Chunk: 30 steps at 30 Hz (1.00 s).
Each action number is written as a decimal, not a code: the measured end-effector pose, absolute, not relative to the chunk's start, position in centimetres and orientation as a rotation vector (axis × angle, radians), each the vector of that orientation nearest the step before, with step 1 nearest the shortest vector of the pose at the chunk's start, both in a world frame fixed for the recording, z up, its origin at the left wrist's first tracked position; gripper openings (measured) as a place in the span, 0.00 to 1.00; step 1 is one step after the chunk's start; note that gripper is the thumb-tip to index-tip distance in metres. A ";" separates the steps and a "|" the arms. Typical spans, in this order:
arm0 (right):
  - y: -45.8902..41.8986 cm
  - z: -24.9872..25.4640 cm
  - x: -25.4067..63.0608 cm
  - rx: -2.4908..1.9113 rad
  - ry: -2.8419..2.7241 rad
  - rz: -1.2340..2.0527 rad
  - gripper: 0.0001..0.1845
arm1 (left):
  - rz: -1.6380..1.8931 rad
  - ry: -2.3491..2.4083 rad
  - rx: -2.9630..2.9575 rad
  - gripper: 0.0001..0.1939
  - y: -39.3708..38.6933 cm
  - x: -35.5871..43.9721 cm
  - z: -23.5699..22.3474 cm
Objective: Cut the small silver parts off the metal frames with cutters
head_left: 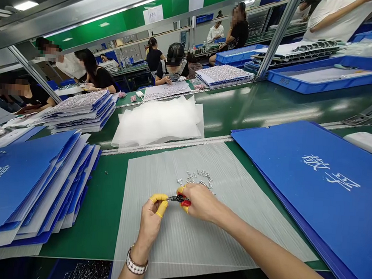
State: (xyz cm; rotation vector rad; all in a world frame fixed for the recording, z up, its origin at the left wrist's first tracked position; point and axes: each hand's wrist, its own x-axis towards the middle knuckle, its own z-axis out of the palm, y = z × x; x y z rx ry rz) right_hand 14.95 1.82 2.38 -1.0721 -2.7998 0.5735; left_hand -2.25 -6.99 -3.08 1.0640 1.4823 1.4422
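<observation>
My right hand [200, 202] grips small red-handled pliers [179, 198], and yellow finger cots cover its fingertips. My left hand [151, 222] also wears yellow finger cots, and its fingertips pinch at the pliers' jaws. Whatever they hold there is too small to make out. Just beyond both hands lies a loose scatter of small silver metal parts [196, 178]. It rests on a grey ribbed plastic sheet [179, 241], which lies under my hands. A beaded bracelet watch [137, 260] circles my left wrist.
A green workbench [97, 218] runs across the view. Stacked blue folders [20, 187] stand left, a large blue folder [322, 191] right, and white foam sheets [158, 122] ahead. Seated co-workers [173, 66] and blue trays [324, 77] lie beyond a metal rail [166, 143].
</observation>
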 end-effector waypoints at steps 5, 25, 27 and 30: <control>1.7 2.4 15.2 -1.044 -2.772 0.520 0.08 | 1.434 1.507 1.202 0.09 -7.1 -2.5 -3.2; 1.3 2.1 16.1 -1.107 -2.799 0.538 0.05 | 1.324 1.511 1.307 0.07 -7.4 -2.6 -2.7; 1.4 2.0 16.2 -1.115 -2.778 0.554 0.06 | 1.333 1.497 1.218 0.07 -7.4 -2.5 -2.8; 1.4 2.0 16.3 -1.113 -2.748 0.587 0.05 | 1.350 1.481 1.117 0.09 -7.3 -2.4 -2.8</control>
